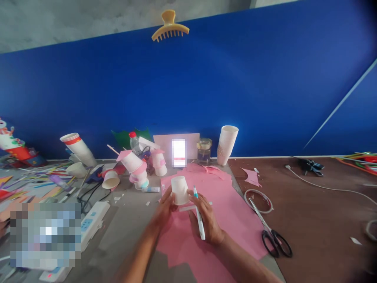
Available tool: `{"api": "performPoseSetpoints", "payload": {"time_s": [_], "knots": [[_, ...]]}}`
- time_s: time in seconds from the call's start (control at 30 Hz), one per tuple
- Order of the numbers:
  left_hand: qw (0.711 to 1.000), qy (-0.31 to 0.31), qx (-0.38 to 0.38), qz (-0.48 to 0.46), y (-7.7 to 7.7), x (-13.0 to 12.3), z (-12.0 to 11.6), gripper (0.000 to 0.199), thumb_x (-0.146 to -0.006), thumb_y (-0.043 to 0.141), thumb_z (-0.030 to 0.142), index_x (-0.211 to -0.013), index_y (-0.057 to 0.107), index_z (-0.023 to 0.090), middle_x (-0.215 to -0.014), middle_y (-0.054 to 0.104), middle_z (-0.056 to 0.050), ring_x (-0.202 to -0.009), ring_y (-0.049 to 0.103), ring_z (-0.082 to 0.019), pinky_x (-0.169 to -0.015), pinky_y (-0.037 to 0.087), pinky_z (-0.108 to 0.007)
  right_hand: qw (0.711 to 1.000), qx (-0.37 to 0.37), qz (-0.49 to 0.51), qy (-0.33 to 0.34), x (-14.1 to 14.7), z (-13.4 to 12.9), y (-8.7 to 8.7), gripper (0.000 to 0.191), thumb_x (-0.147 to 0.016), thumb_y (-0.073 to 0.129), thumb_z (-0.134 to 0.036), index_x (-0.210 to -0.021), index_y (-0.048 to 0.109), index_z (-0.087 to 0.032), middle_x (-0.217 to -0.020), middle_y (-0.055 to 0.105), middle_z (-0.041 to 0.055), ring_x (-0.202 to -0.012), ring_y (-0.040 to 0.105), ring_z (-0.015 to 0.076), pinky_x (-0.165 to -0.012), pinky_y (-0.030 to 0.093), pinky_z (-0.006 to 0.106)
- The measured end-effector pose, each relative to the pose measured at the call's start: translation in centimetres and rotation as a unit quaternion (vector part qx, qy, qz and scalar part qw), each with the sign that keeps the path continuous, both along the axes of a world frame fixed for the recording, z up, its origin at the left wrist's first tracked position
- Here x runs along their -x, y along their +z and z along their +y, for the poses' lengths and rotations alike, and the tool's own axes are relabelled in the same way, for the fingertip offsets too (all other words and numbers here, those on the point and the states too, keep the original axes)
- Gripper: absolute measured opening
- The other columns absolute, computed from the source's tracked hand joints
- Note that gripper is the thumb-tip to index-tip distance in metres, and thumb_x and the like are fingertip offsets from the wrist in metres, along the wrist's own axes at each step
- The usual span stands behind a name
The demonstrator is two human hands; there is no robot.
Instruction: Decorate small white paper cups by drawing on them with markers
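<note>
My left hand (167, 204) is closed on the side of a plain white paper cup (179, 190), which is upside down with its wide rim toward me. My right hand (208, 221) is closed around a white pen (200, 225) with a blue part, its tip pointing away from me. The right fingertips are close to the cup's right side; whether they press on it I cannot tell. Under both hands lies a large cut sheet of pink paper (235, 220). A narrow whitish strip (187, 208) shows just below the cup.
Scissors (269, 232) and a tape roll (259, 201) lie to the right. Behind stand stacked paper cups (227, 144), a glass jar (204, 151) and a blurred bright screen (179, 152). Pink-and-white cup crafts (137, 167) and a power strip (90, 224) are left. A blue partition (188, 86) closes the back.
</note>
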State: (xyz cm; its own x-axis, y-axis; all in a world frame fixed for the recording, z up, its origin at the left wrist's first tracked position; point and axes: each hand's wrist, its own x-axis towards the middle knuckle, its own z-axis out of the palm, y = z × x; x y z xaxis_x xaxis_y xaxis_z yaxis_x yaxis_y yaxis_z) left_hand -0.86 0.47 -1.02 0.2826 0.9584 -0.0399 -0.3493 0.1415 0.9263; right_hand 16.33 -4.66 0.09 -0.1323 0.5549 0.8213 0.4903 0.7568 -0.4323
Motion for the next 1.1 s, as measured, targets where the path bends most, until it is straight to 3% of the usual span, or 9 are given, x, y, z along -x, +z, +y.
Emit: {"api": "performPoseSetpoints", "payload": {"time_s": [0.1, 0.2, 0.3, 0.4, 0.53, 0.67, 0.8, 0.93, 1.1], "knots": [[1.000, -0.011, 0.010, -0.008, 0.4, -0.1, -0.1, 0.052, -0.081, 0.064, 0.046, -0.128, 0.053, 0.028, -0.118, 0.062, -0.007, -0.092, 0.060, -0.019, -0.074, 0.050, -0.028, 1.000, 0.002, 0.004, -0.003, 0.0, -0.1, -0.1, 0.051, -0.085, 0.048, -0.010, -0.134, 0.038, -0.020, -0.131, 0.054, 0.0144, -0.120, 0.053, 0.0257, -0.097, 0.048, 0.047], [1.000, -0.002, 0.002, 0.005, 0.5, -0.2, -0.2, 0.051, -0.080, 0.064, 0.049, -0.125, 0.055, 0.026, -0.101, 0.066, -0.006, -0.074, 0.060, -0.015, -0.064, 0.050, -0.026, 1.000, 0.005, 0.008, -0.005, 0.0, -0.3, -0.1, 0.049, -0.088, 0.046, -0.014, -0.136, 0.036, -0.019, -0.131, 0.053, 0.0155, -0.121, 0.052, 0.0262, -0.097, 0.048, 0.048], [1.000, -0.003, 0.004, 0.016, 0.8, -0.3, -0.4, 0.045, -0.077, 0.065, 0.053, -0.109, 0.063, 0.022, -0.082, 0.064, -0.003, -0.062, 0.057, -0.012, -0.058, 0.046, -0.024, 0.999, 0.001, 0.028, -0.016, 0.0, -0.5, -0.1, 0.048, -0.093, 0.044, -0.022, -0.139, 0.032, -0.017, -0.127, 0.053, 0.0168, -0.121, 0.051, 0.0278, -0.095, 0.048, 0.049], [0.999, 0.002, 0.033, 0.013, 1.1, -0.4, -0.5, 0.044, -0.072, 0.068, 0.058, -0.089, 0.065, 0.017, -0.071, 0.061, -0.001, -0.059, 0.055, -0.012, -0.063, 0.046, -0.027, 0.998, -0.005, 0.057, -0.014, -0.1, -0.6, 0.0, 0.042, -0.096, 0.038, -0.031, -0.137, 0.037, -0.018, -0.117, 0.055, 0.0155, -0.112, 0.053, 0.0273, -0.088, 0.051, 0.047], [0.998, 0.026, 0.051, -0.008, 0.8, -0.5, -0.5, 0.042, -0.070, 0.071, 0.057, -0.076, 0.060, 0.017, -0.060, 0.055, 0.003, -0.052, 0.047, -0.008, -0.064, 0.047, -0.028, 0.996, 0.004, 0.084, -0.012, 0.1, -0.8, -0.3, 0.037, -0.096, 0.037, -0.027, -0.132, 0.041, -0.020, -0.099, 0.057, 0.0103, -0.097, 0.058, 0.0233, -0.081, 0.053, 0.042], [0.996, 0.043, 0.081, -0.024, 0.3, -0.5, -0.3, 0.044, -0.066, 0.074, 0.057, -0.076, 0.057, 0.017, -0.058, 0.052, 0.005, -0.049, 0.043, -0.007, -0.059, 0.045, -0.026, 0.994, 0.011, 0.101, -0.038, 0.4, -0.9, -0.6, 0.040, -0.093, 0.042, -0.018, -0.133, 0.038, -0.020, -0.098, 0.057, 0.0093, -0.092, 0.059, 0.0216, -0.081, 0.053, 0.041], [0.994, 0.029, 0.103, -0.031, 0.4, -0.5, -0.3, 0.045, -0.066, 0.074, 0.056, -0.080, 0.058, 0.016, -0.063, 0.055, 0.003, -0.051, 0.046, -0.007, -0.059, 0.045, -0.026, 0.997, -0.012, 0.077, -0.003, 0.3, -1.0, 0.5, 0.034, -0.090, 0.043, -0.010, -0.121, 0.048, -0.021, -0.099, 0.058, 0.0094, -0.095, 0.058, 0.0217, -0.080, 0.053, 0.040], [0.996, -0.004, 0.091, -0.025, 1.0, -0.5, -0.5, 0.041, -0.070, 0.073, 0.054, -0.083, 0.060, 0.017, -0.068, 0.058, 0.001, -0.056, 0.051, -0.009, -0.061, 0.044, -0.026, 0.999, -0.011, 0.040, 0.025, 0.1, -1.1, 1.4, 0.033, -0.091, 0.046, -0.019, -0.124, 0.049, -0.020, -0.109, 0.058, 0.0132, -0.102, 0.057, 0.0253, -0.085, 0.053, 0.045], [0.996, -0.015, 0.085, -0.002, 0.9, -0.4, -0.6, 0.041, -0.071, 0.071, 0.054, -0.084, 0.062, 0.017, -0.067, 0.060, 0.000, -0.055, 0.051, -0.010, -0.060, 0.044, -0.026, 0.999, -0.016, 0.050, 0.001, 0.2, -1.1, 0.2, 0.039, -0.094, 0.040, -0.021, -0.133, 0.041, -0.019, -0.110, 0.061, 0.0130, -0.108, 0.058, 0.0254, -0.090, 0.051, 0.046]]}}
